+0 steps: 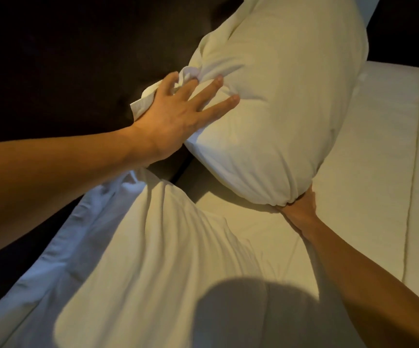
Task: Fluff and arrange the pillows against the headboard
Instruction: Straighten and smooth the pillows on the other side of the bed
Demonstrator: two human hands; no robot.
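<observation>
A plump white pillow [273, 104] stands tilted in the middle of the view, its upper side leaning at the dark headboard [65, 59]. My left hand [178, 114] presses on its near-left end, fingers spread over the bunched pillowcase, thumb hooked behind the fabric. My right hand [301, 209] grips the pillow's lower corner from underneath; its fingers are hidden under the cloth. A second white pillow [153, 247] lies flat in the foreground, below and left of the first, reaching up to the headboard.
The pale mattress sheet [369, 172] stretches to the right, with a seam running down it. A dark gap shows between the headboard and the mattress at the left. My head's shadow falls on the near pillow at the bottom centre.
</observation>
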